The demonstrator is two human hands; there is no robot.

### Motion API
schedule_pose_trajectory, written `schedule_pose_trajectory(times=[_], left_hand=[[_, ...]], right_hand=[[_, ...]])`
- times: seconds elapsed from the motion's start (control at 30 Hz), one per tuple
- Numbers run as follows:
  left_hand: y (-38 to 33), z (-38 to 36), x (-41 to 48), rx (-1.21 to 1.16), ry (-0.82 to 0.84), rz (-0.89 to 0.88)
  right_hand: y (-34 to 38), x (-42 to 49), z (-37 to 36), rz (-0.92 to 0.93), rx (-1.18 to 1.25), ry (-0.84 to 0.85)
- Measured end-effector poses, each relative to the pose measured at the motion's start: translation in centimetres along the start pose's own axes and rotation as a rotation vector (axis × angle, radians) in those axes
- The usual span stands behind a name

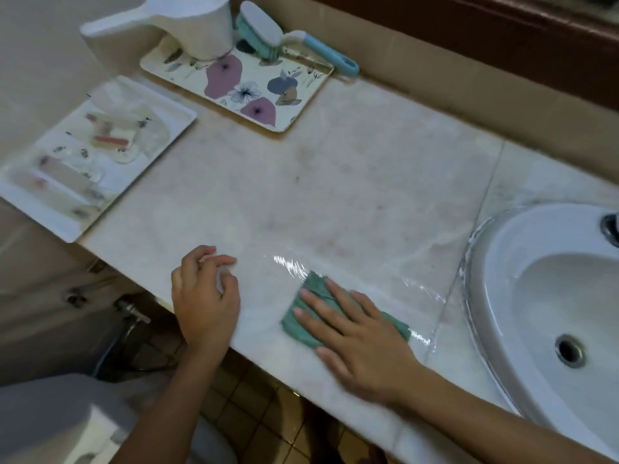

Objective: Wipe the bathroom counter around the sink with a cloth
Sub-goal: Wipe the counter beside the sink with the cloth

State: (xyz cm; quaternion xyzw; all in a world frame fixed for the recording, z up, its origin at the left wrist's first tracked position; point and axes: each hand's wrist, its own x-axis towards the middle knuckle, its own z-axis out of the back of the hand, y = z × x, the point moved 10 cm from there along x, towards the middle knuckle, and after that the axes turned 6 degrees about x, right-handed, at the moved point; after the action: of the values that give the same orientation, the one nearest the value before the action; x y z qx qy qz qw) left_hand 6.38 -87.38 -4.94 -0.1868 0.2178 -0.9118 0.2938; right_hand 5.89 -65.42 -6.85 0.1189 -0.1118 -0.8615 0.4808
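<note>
- While pressed flat under the right hand [358, 333], lies near the counter's [351, 182] front edge: green cloth [301, 319], folded, partly hidden by the palm.
- Fingers of that hand spread open and laid on the cloth, not curled round it.
- Left hand [204, 296] at the front edge, left of the cloth and apart from it; fingers loosely curled, holding nothing, fingertips touching the marble.
- Wet streaks on the counter just behind and right of the cloth, running toward the sink [502, 296].
- Sink set into the right end of the counter, white, with a drain [569, 353] showing; wet film along its left rim.
- Floral tray [254, 95] at the back edge, near the left corner, carrying a white jug [197, 25].
- Brush [284, 38] with a blue handle lying across the tray's back rim, against the wall.
- White tray [37, 209] at the left end, overhanging the front-left corner, holding blurred wrapped items.
</note>
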Motion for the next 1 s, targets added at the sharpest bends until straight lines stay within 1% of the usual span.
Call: schedule_pose_trajectory(times=[0.03,0.07,0.1,0.17,0.23,0.27,0.33,0.4,0.47,0.53,0.6,0.67,0.7,0.73,0.77,0.87,0.93,0.97,1.0], left_hand=[[0.1,0.1,0.1,-0.007,-0.002,0.004],[0.2,0.1,0.2,-0.01,-0.005,0.005],[0.2,0.1,0.3,-0.01,-0.007,0.006],[0.5,0.0,0.4,-0.007,-0.003,0.013],[0.6,-0.1,0.5,-0.014,0.004,0.023],[0.8,-0.2,0.5,-0.016,0.007,0.027],[0.9,-0.3,0.5,-0.016,0.006,0.034],[1.2,-0.1,0.4,-0.085,-0.018,0.054],[1.5,0.6,0.3,-0.213,-0.079,0.072],[1.8,1.1,0.1,-0.285,-0.123,0.082],[1.8,1.1,0.1,-0.282,-0.116,0.088],[1.7,0.6,0.1,-0.228,-0.066,0.099],[1.7,0.2,0.2,-0.191,-0.038,0.1],[1.5,-0.1,0.2,-0.152,-0.012,0.09],[1.4,-0.3,0.2,-0.117,0.008,0.071],[1.4,-0.3,0.1,-0.064,0.023,0.029],[1.5,-0.5,0.1,-0.055,0.039,0.036],[1.5,-0.5,0.1,-0.048,0.047,0.042],[1.4,-0.5,0.1,-0.046,0.052,0.045]], right_hand=[[-2.3,-1.0,0.7,-0.016,-0.039,-0.005],[-5.5,-1.0,1.7,-0.087,-0.063,-0.02],[-9.0,-0.1,2.8,-0.204,-0.059,-0.039],[-14.9,3.3,5.2,-0.47,-0.008,-0.128],[-17.8,7.9,6.4,-0.652,0.019,-0.205],[-17.7,10.4,6.4,-0.691,0.026,-0.22],[-14.6,15.3,5.6,-0.66,0.046,-0.22],[-8.7,18.2,4.0,-0.516,0.057,-0.193],[-2.5,17.6,1.9,-0.343,0.097,-0.155],[2.1,13.1,0.4,-0.217,0.085,-0.126],[4.4,6.1,-0.9,-0.134,0.053,-0.052],[3.9,-0.9,-1.0,-0.072,0.012,0.0],[2.1,-3.3,-0.5,-0.081,-0.01,-0.002],[-0.5,-4.8,0.3,-0.15,-0.021,-0.01],[-3.8,-5.5,0.9,-0.272,-0.019,-0.025],[-12.3,-3.8,3.3,-0.715,0.026,-0.173],[-14.0,-0.6,4.0,-0.919,0.036,-0.264],[-13.4,1.5,3.9,-0.963,0.048,-0.282],[-11.9,3.9,3.5,-0.957,0.067,-0.29]])
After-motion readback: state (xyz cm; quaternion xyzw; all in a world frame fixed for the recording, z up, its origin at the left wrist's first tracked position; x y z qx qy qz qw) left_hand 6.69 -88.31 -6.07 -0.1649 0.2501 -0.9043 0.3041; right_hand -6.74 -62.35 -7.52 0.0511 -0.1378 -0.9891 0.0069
